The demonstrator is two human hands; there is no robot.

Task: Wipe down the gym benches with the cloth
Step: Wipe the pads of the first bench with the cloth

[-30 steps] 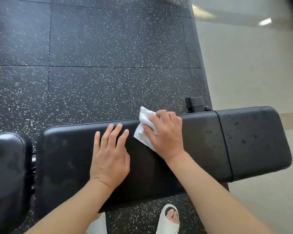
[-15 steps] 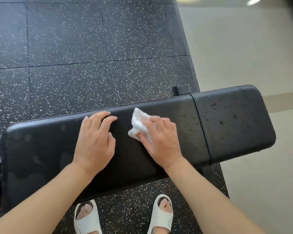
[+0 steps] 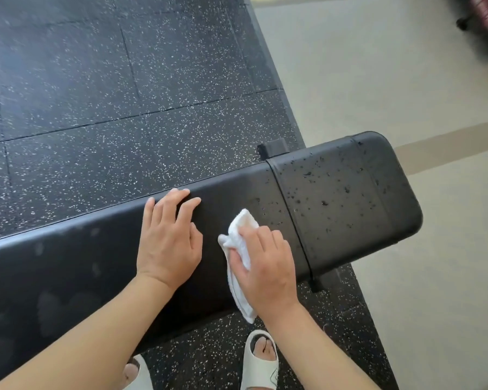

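Note:
A long black padded gym bench [image 3: 68, 266] runs across the view from the lower left to the right. Its right end section [image 3: 347, 198] is speckled with droplets. My left hand [image 3: 169, 237] rests flat on the pad, fingertips at the far edge. Beside it, my right hand [image 3: 265, 263] presses a white cloth [image 3: 243, 229] onto the pad just left of the seam. Part of the cloth hangs over the near edge under my wrist.
Black speckled rubber floor tiles [image 3: 124, 80] lie beyond the bench. A pale smooth floor [image 3: 406, 80] begins to the right. A black bench foot [image 3: 273, 146] sticks out behind the pad. My feet in white sandals [image 3: 261, 358] stand close to the near edge.
My right hand has slid the cloth toward the near edge and rightward along the pad, closer to the seam. My left hand has followed to the right. The view has shifted along the bench.

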